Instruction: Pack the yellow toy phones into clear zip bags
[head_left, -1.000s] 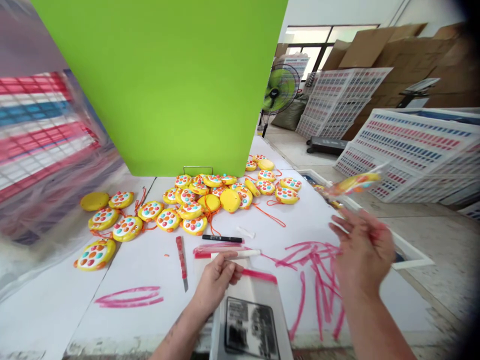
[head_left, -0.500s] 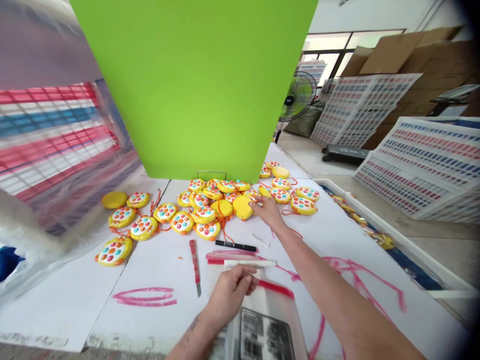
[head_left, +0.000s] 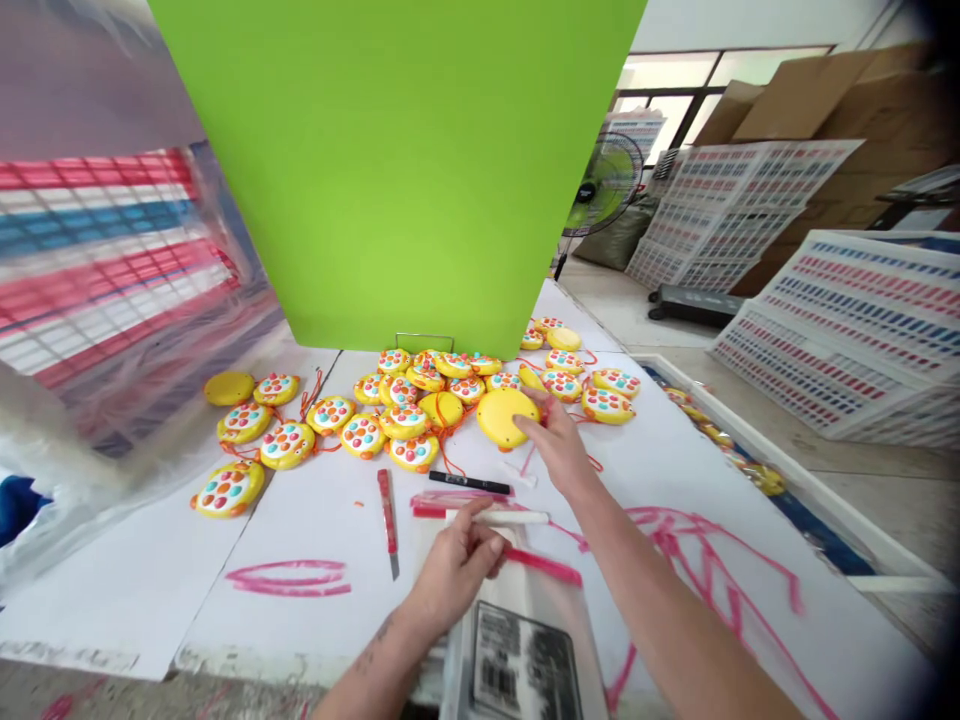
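Observation:
My right hand (head_left: 556, 440) grips the edge of a yellow toy (head_left: 501, 418), whose plain back faces up. It is at the near side of a pile of toys (head_left: 412, 420) like small yellow animals with white tops, coloured buttons and orange cords. Closer to me, my left hand (head_left: 459, 555) pinches the mouth of a clear plastic bag (head_left: 592, 640) by its red strip (head_left: 547, 566). A black printed label (head_left: 525, 665) shows on the bag. Just beyond the left hand lie a white stick (head_left: 510, 517) and a black marker (head_left: 469, 482).
A red box cutter (head_left: 388, 515) lies left of the bag, blade out. A tall green board (head_left: 405, 170) stands behind the toys. Crates (head_left: 840, 330), a fan (head_left: 607, 185) and a white-framed tray (head_left: 892, 545) are at the right; a plastic-wrapped stack (head_left: 97, 260) is at the left.
My right hand has drawn the yellow toy slightly right and toward me, away from the pile. My left hand keeps its pinch on the bag. The view has shifted slightly.

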